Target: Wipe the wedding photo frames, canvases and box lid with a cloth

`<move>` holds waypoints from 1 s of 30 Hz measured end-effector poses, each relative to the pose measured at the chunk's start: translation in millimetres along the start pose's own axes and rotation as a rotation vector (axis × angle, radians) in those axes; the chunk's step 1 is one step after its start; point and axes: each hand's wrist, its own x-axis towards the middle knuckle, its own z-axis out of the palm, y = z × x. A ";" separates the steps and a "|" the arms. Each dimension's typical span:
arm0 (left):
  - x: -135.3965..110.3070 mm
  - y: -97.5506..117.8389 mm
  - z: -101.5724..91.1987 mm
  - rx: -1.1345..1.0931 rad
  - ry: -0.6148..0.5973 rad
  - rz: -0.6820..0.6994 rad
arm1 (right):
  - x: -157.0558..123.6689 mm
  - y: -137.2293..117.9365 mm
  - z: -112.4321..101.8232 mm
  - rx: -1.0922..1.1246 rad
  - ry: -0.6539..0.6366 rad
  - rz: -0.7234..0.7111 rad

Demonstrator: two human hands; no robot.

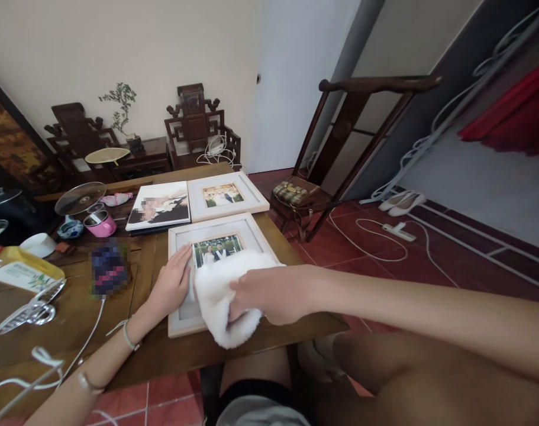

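A light-wood picture frame [177, 236] with a wide white mat and a small photo of two people lies flat on the wooden table, near its front corner. Along its left side rests my left hand [171, 278], fingers stretched out over the edge and mat. My right hand [269, 293] has its fingers closed around a white fluffy cloth [227, 284]. The cloth covers the lower part of the photo and hangs over the frame's near edge. Behind lie a second framed photo [198, 204] and a photo album or panel [163, 220], side by side.
On the table [145, 331] at left are a pink cup [99, 222], scissors [36, 310], a yellow bottle [25, 272], a clear disc [80, 198] and a white cable. A wooden chair [347, 127] bearing a handbag [296, 192] stands at right. Cords trail on the red floor.
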 end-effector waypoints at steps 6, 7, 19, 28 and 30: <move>-0.3 -1.5 2.5 -0.009 0.009 0.010 | 12.5 19.3 2.4 0.022 0.057 -0.004; -0.5 -1.4 2.1 -0.014 0.010 0.015 | 17.6 24.9 4.2 -0.004 0.091 0.019; 2.5 -3.3 7.5 -0.042 0.054 0.041 | 63.8 58.3 -4.8 -0.370 0.359 0.159; -1.6 4.3 -2.9 -0.091 0.131 -0.006 | 91.2 65.2 19.0 -0.477 0.412 0.236; -1.8 6.7 -5.2 -0.112 0.165 -0.011 | 85.9 57.2 21.4 -0.461 0.384 0.168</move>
